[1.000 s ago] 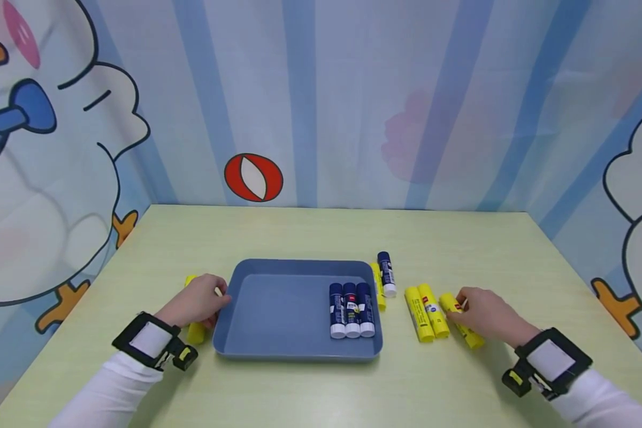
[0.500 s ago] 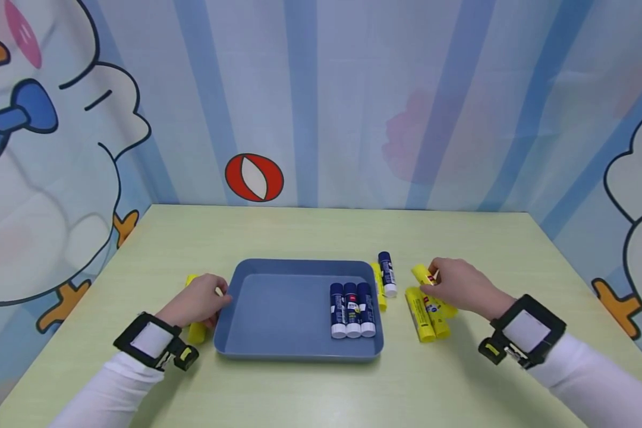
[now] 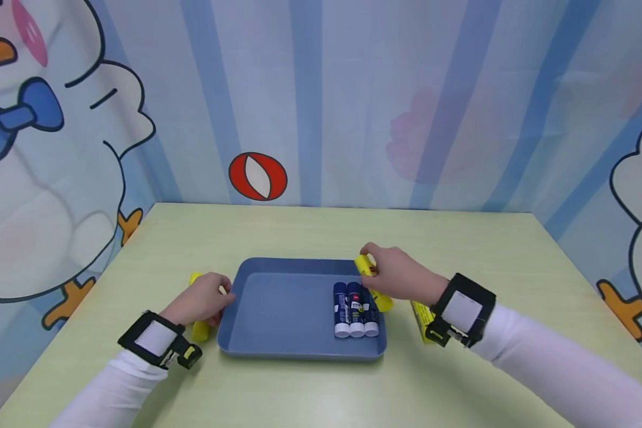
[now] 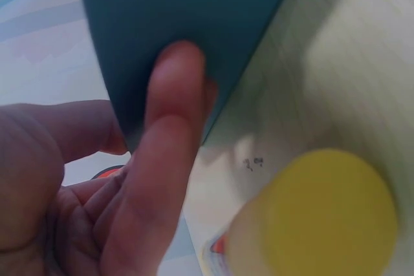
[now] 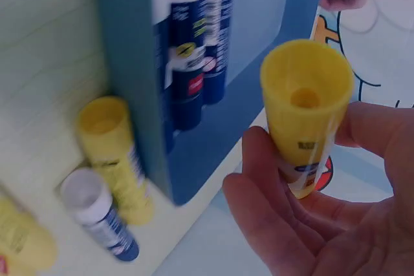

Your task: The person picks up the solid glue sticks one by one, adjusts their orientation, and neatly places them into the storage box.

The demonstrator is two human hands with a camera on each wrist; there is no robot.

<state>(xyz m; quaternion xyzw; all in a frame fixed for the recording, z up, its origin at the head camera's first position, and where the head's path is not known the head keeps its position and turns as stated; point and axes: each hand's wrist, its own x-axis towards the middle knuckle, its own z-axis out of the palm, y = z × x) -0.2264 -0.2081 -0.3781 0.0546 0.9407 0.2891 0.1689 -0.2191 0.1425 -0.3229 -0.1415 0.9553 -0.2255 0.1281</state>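
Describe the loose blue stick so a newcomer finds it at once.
In the right wrist view, find the tray. Just outside it is a yellow stick, and next to that the blue stick, the only blue one seen outside the tray.

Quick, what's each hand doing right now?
Left hand: closed, gripping the edge of the blue tray.
Right hand: closed, holding a yellow glue stick.

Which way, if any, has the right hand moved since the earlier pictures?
Yes: in the head view, the right hand has moved left, from well right of the tray to its right edge, holding a yellow stick.
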